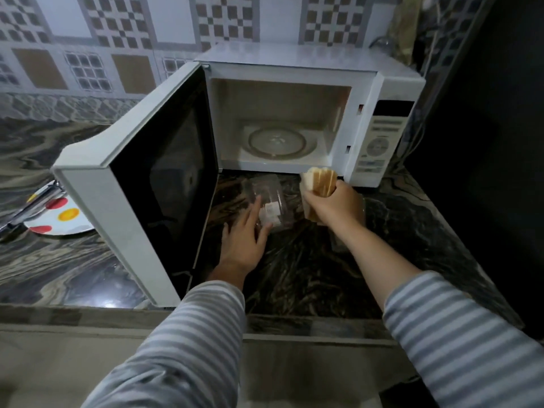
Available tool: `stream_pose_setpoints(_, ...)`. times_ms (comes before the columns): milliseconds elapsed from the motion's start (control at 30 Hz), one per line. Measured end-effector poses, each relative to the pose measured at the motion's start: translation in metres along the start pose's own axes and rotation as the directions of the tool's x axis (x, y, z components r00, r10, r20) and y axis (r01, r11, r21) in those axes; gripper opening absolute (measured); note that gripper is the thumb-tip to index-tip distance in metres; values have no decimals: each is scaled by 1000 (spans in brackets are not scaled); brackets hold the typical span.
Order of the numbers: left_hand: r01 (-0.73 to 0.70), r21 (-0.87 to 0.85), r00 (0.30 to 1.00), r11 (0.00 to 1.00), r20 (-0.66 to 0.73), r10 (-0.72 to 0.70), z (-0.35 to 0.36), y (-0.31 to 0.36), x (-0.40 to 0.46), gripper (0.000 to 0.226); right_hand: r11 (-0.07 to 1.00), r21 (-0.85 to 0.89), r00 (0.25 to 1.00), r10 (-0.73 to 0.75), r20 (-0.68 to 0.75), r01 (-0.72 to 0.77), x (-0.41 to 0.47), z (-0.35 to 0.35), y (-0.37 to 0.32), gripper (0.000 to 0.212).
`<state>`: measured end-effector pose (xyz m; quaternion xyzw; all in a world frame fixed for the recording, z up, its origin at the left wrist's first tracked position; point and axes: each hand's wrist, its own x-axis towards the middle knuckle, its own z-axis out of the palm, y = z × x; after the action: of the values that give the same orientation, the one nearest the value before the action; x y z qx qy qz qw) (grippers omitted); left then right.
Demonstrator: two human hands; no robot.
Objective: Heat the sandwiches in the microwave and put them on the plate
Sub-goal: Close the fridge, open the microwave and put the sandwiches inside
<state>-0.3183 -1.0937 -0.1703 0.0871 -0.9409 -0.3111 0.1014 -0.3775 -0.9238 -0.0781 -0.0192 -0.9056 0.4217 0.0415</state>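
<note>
While door hangs wide: microwave (294, 113) empty
Right hand (332, 201): grip wrapped round sandwiches (319, 182)
Left hand (244, 240): fingers spread, touching clear container (268, 201)
Plate (59, 219): on surface (309, 275), left

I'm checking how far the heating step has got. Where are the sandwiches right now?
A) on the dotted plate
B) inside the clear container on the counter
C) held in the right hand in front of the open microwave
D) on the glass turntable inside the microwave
C: the right hand grips the sandwiches just outside the open microwave, whose turntable is bare.
</note>
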Motion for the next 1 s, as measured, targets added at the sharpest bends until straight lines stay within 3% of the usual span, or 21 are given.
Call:
stream_pose_setpoints(233, 50, 152, 992, 987, -122, -31, 2, -1, 16, 86, 995, 40, 989, -93, 113, 89, 86, 28, -34, 35)
stream_pose_setpoints(333, 85, 130, 995, 988, -70, -77, 2, -2, 28, 95, 991, 17, 975, -133, 176, 132, 120, 50, -49, 31)
stream_pose_setpoints(567, 116, 185, 991, 976, -92, -100, 11, -10, 34, 77, 985, 34, 949, -172, 266, 169, 190, 105, -80, 39)
stream_pose_setpoints(733, 109, 229, 993, 967, -78, -94, 14, -12, 39, 78, 986, 67, 944, -163, 285, 150, 227, 132, -91, 49)
stream_pose_setpoints(1000, 147, 184, 989, 972, -60, -138, 14, -12, 42, 78, 971, 20, 937, -235, 260, 238, 247, 154, -100, 54)
